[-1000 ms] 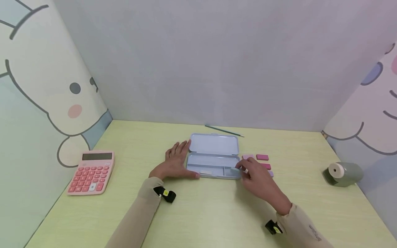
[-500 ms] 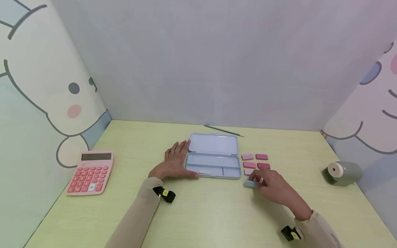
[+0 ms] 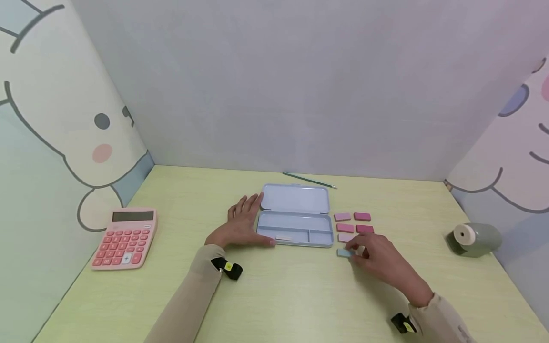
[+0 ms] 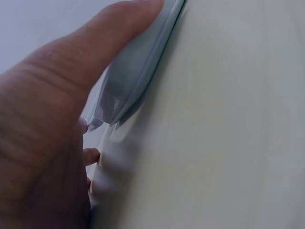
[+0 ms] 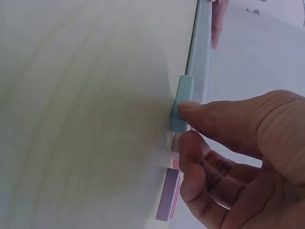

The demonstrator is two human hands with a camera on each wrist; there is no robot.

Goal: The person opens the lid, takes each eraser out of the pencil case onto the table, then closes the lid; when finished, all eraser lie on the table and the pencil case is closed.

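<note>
While the left hand (image 3: 241,227) lies flat on the bench (image 3: 274,305) with its fingers straight and spread, its thumb runs along the near left edge of the open blue pencil case (image 3: 296,229) – the left wrist view shows that thumb pressed against the case's rim. The right hand (image 3: 377,259) rests on the bench just right of the case's near right corner, and its thumb and forefinger pinch a small blue eraser (image 3: 344,253) that lies flat on the surface; the right wrist view shows the thumb tip on one edge of it, the other fingers loosely curled beside it. The blue eraser sits just in front of a small group of pink erasers (image 3: 353,222) laid out in rows, with a pale purple one (image 5: 167,200) at the hand's far side, partly hidden in the head view.

The case's lid (image 3: 295,197) lies open away from the person, and a small pale piece (image 3: 283,238) rests in the tray's long compartment. A green pencil (image 3: 310,180) lies behind the lid, near the back wall. A pink calculator (image 3: 126,237) stands well off to the left – a grey-green pencil sharpener (image 3: 473,239) well off to the right.
</note>
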